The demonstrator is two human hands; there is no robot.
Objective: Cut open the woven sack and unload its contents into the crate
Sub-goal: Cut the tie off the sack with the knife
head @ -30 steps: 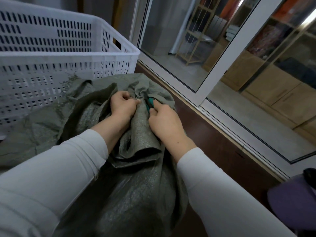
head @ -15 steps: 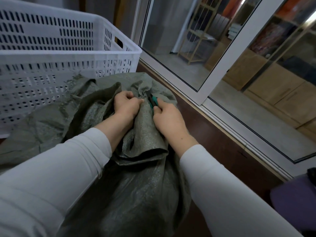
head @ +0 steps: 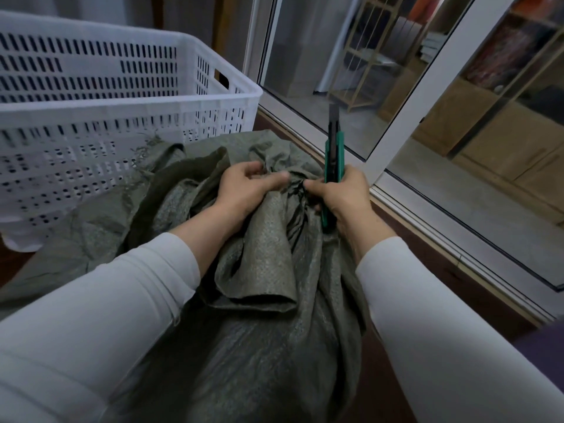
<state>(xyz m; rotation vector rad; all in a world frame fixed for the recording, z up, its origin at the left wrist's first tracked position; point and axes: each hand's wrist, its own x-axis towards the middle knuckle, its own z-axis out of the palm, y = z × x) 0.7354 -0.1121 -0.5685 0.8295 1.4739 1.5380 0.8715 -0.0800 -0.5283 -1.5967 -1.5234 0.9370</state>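
Observation:
A grey-green woven sack (head: 268,315) lies crumpled in front of me, its bunched neck between my hands. My left hand (head: 244,187) pinches a fold of the sack at the neck. My right hand (head: 345,196) grips a green utility knife (head: 333,157) held upright, its dark blade pointing up and away from the fabric; the index finger touches the gathered neck. The white perforated plastic crate (head: 128,108) stands behind the sack at the left, and the sack's far edge leans against its wall. The sack's contents are hidden.
A white-framed sliding glass door (head: 406,96) runs along the right, its track close to my right hand. Dark brown floor (head: 451,270) shows between sack and door. A purple object (head: 546,337) sits at the lower right edge.
The knife was buried low in the sack's folds with only a bit of green showing; now my right hand has lifted it upright, clear of the fabric. My left hand keeps its hold.

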